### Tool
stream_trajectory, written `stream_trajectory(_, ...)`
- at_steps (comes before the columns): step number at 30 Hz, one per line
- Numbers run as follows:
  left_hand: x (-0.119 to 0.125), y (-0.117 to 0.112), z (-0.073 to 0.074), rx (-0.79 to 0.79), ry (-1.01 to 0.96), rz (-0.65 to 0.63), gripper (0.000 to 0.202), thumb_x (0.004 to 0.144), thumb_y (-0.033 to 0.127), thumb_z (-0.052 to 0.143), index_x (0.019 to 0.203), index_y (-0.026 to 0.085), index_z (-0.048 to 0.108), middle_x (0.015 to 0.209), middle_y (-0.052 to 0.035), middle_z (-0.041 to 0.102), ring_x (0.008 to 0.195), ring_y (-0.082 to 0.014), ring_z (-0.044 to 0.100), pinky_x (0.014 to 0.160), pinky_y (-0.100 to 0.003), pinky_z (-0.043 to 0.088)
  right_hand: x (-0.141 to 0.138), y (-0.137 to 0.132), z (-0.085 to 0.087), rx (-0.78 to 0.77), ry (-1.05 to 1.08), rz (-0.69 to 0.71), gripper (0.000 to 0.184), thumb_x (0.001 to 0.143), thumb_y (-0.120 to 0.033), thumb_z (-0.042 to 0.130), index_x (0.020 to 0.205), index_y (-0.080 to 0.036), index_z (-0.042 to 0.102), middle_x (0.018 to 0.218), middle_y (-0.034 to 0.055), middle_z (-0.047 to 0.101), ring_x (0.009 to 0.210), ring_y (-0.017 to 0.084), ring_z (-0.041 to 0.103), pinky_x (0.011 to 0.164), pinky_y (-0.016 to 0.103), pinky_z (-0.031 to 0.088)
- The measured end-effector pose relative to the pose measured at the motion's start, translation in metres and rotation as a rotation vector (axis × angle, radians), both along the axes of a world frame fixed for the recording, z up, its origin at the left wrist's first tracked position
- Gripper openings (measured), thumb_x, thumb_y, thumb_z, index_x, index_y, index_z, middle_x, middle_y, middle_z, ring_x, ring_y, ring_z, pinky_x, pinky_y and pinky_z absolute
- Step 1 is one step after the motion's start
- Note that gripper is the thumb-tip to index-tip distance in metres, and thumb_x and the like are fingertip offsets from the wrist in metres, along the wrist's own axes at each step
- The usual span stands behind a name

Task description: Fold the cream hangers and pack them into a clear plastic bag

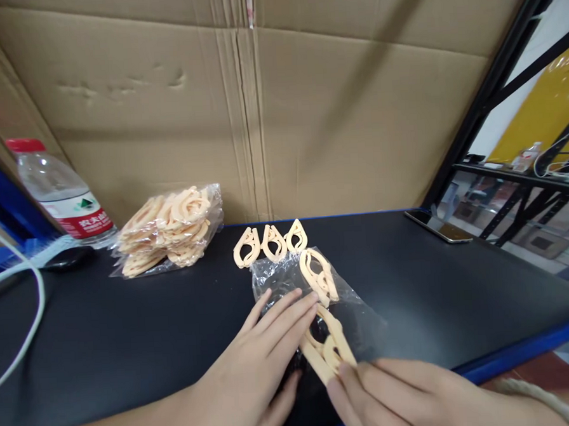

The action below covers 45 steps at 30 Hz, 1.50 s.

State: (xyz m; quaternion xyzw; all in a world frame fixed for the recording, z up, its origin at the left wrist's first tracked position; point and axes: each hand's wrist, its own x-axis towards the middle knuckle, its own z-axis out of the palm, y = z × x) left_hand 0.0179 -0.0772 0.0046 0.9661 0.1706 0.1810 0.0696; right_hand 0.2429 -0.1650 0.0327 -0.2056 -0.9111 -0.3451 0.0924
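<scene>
Head view, with the plastic bag point(273, 274) as landmark: the right hand point(403, 394) is clamped on the near end of a hanger point(337, 336) at the bag's near side. The left hand point(258, 360) lies with fingers extended and thumb apart, fingertips at that hanger's far end. A second hanger point(323, 286) lies at the bag; whether inside or on top cannot be told. Three hangers point(266, 242) form a row just beyond the bag. A wrapped stack point(184, 224) stands left of it.
</scene>
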Motion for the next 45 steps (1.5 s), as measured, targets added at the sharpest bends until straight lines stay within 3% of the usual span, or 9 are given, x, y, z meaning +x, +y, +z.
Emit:
stream_trajectory(7,-0.001,0.003,-0.001,0.028,0.009,0.003,0.089,0.074,0.006,0.046,0.151,0.019,0.004,0.158,-0.0100,0.028,0.146,-0.0265,0.021,0.116,-0.057,0.026,-0.042,0.045,-0.023,0.055,0.033,-0.104,0.021,0.075,-0.005,0.049,0.075,-0.005,0.070,0.069,0.0180,0.070,0.056,0.026,0.063,0.048,0.036,0.053)
stream_trajectory(13,-0.001,0.002,0.000,0.027,0.010,-0.010,0.091,0.072,0.006,0.046,0.151,0.019,0.002,0.157,-0.0092,0.030,0.146,-0.0247,0.022,0.116,-0.057,0.027,-0.048,0.050,-0.040,0.031,0.128,-0.248,0.021,0.067,-0.003,0.054,0.080,0.000,0.071,0.077,0.0244,0.071,0.066,0.031,0.068,0.058,0.040,0.059)
stream_trajectory(20,-0.001,0.000,0.000,0.005,0.029,0.011,0.091,0.074,0.006,0.046,0.151,0.020,0.001,0.158,-0.0094,0.026,0.146,-0.0254,0.020,0.115,-0.058,0.027,-0.045,0.062,-0.048,-0.022,0.110,-0.265,0.018,0.074,-0.004,0.056,0.084,-0.001,0.071,0.081,0.0248,0.072,0.071,0.033,0.071,0.058,0.039,0.060)
stream_trajectory(24,-0.001,0.000,0.002,0.009,0.021,0.012,0.091,0.074,0.004,0.046,0.151,0.020,0.000,0.158,-0.0103,0.027,0.146,-0.0256,0.021,0.115,-0.057,0.027,-0.041,0.039,-0.032,0.034,0.136,-0.295,0.025,0.077,-0.008,0.053,0.092,0.001,0.070,0.088,0.0259,0.072,0.073,0.032,0.071,0.054,0.036,0.058)
stream_trajectory(27,-0.001,0.001,0.003,0.006,0.023,-0.012,0.090,0.073,0.005,0.047,0.151,0.019,0.004,0.158,-0.0108,0.028,0.146,-0.0269,0.022,0.115,-0.058,0.026,-0.028,0.030,-0.001,0.092,0.229,-0.114,0.025,0.081,-0.004,0.048,0.091,-0.006,0.070,0.085,0.0167,0.074,0.062,0.021,0.068,0.049,0.028,0.053)
stream_trajectory(30,-0.001,0.002,0.004,0.003,0.050,-0.009,0.087,0.073,0.006,0.048,0.150,0.020,0.010,0.158,-0.0094,0.028,0.146,-0.0279,0.021,0.115,-0.059,0.023,-0.005,0.069,0.031,-0.081,0.370,-0.192,0.025,0.089,-0.011,0.045,0.089,-0.011,0.070,0.077,0.0108,0.072,0.063,0.019,0.065,0.058,0.030,0.052)
stream_trajectory(33,-0.001,0.002,0.003,0.013,0.040,-0.009,0.088,0.073,0.005,0.047,0.151,0.020,0.008,0.158,-0.0093,0.027,0.146,-0.0279,0.021,0.115,-0.060,0.024,0.023,0.147,0.040,-0.261,0.343,-0.332,0.030,0.092,-0.009,0.043,0.111,-0.007,0.066,0.104,0.0172,0.070,0.091,0.026,0.066,0.078,0.039,0.053)
stream_trajectory(38,-0.001,0.009,-0.011,0.056,-0.021,-0.037,0.095,0.067,0.006,0.047,0.151,0.021,0.003,0.157,-0.0105,0.029,0.144,-0.0303,0.025,0.113,-0.062,0.025,0.050,0.244,0.010,-0.397,0.226,-0.235,0.040,0.084,0.005,0.048,0.109,-0.017,0.070,0.108,0.0062,0.072,0.110,0.020,0.061,0.099,0.034,0.046)
stream_trajectory(45,0.000,0.017,-0.027,0.063,-0.037,-0.051,0.099,0.066,0.009,0.051,0.153,0.021,0.004,0.157,-0.0091,0.029,0.143,-0.0340,0.028,0.114,-0.062,0.022,0.053,0.270,-0.017,-0.429,0.252,-0.157,0.035,0.088,0.001,0.047,0.108,-0.016,0.071,0.122,0.0102,0.066,0.121,0.022,0.053,0.105,0.040,0.041)
